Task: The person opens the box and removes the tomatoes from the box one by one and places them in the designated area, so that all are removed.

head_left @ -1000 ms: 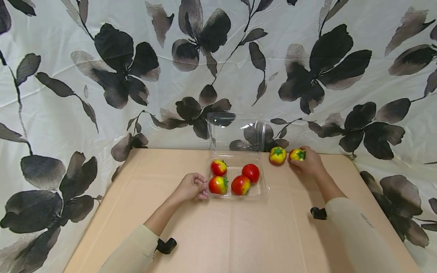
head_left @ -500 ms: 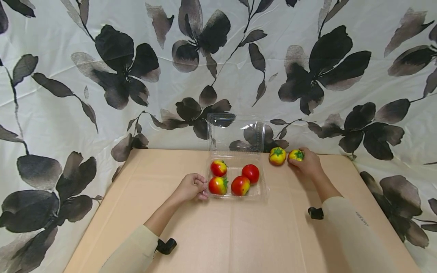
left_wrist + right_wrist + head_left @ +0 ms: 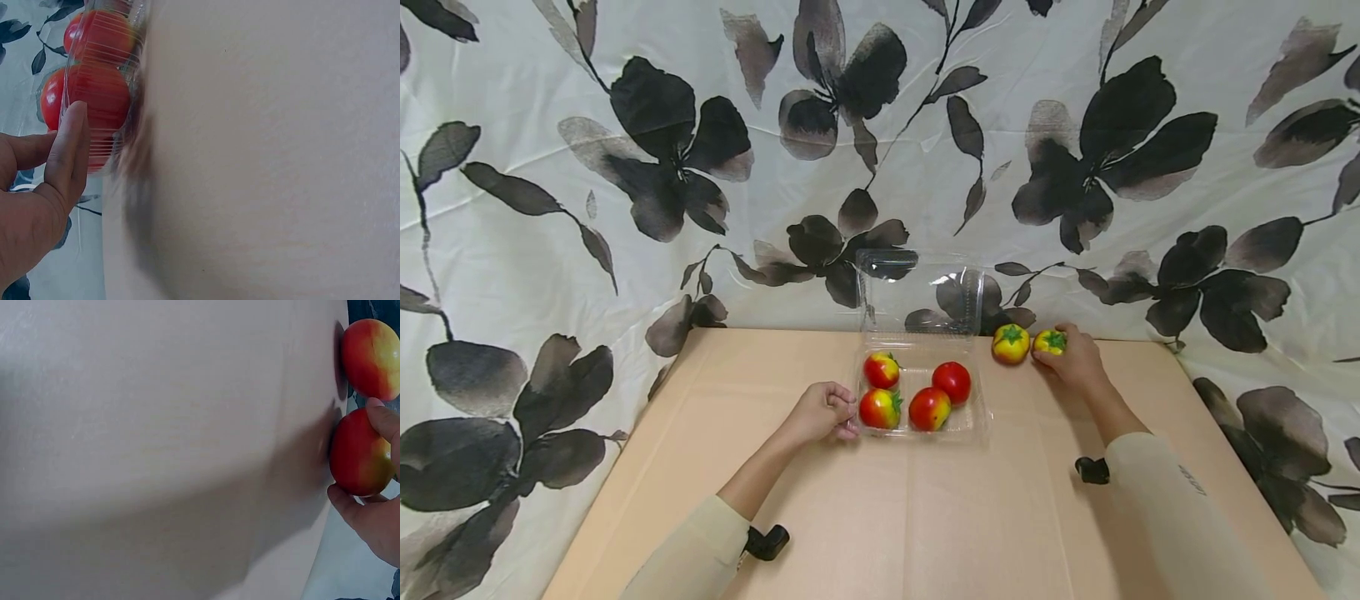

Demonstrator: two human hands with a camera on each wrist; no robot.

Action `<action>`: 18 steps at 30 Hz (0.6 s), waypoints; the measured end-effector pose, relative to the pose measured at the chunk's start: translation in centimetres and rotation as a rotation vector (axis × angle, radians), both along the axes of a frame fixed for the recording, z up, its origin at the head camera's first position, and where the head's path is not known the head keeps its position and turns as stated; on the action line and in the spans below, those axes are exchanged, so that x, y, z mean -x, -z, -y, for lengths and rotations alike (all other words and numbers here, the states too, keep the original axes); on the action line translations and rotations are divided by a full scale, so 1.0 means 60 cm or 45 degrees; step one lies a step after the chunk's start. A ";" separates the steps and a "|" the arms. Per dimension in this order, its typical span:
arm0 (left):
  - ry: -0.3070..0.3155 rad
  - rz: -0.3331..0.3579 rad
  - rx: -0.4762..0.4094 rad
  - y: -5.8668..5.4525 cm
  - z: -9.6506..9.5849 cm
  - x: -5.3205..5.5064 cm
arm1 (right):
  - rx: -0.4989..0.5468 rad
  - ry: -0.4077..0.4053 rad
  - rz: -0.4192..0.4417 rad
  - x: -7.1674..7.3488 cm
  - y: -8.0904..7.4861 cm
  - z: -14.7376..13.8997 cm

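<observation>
My left hand (image 3: pixel 822 412) pinches the left rim of a clear plastic clamshell box (image 3: pixel 973 423), thumb and fingers on either side of the wall in the left wrist view. Its lid (image 3: pixel 917 292) stands raised at the back. Several red-and-yellow tomatoes lie inside, among them a plain red tomato (image 3: pixel 951 381) and one with green leaves (image 3: pixel 878 407). To the right of the box, my right hand (image 3: pixel 1081 362) grips a yellow-and-red tomato (image 3: pixel 357 456) between thumb and fingers, low at the table. Another tomato (image 3: pixel 1010 343) sits just left of it, uncovered.
A light tan tabletop (image 3: pixel 910 517) lies under everything, its back edge just behind the loose tomatoes. Behind and around it hangs a white cloth (image 3: pixel 955 183) with dark flowers. A black wrist strap mount (image 3: pixel 767 542) sits on the left sleeve, another (image 3: pixel 1092 470) on the right.
My right forearm has shifted very slightly left, and the gripped tomato has moved a touch with it. The left hand and the box stay in place.
</observation>
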State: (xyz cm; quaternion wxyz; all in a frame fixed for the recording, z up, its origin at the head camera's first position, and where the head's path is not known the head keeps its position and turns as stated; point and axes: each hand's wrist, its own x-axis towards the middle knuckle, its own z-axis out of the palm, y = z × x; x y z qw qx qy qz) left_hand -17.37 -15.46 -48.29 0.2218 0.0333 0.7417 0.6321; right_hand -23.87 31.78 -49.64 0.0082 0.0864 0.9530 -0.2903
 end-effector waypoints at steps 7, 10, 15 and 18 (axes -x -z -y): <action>-0.007 0.002 0.016 -0.001 0.001 0.000 | 0.002 0.019 0.000 0.003 0.000 0.004; -0.018 0.006 0.027 -0.002 0.000 0.000 | 0.008 0.018 0.002 0.004 -0.001 0.004; -0.017 0.004 0.030 -0.001 0.001 0.000 | 0.027 0.012 0.032 0.005 -0.001 0.001; -0.013 0.010 0.023 0.002 0.001 0.002 | 0.038 0.014 0.051 0.005 0.001 -0.002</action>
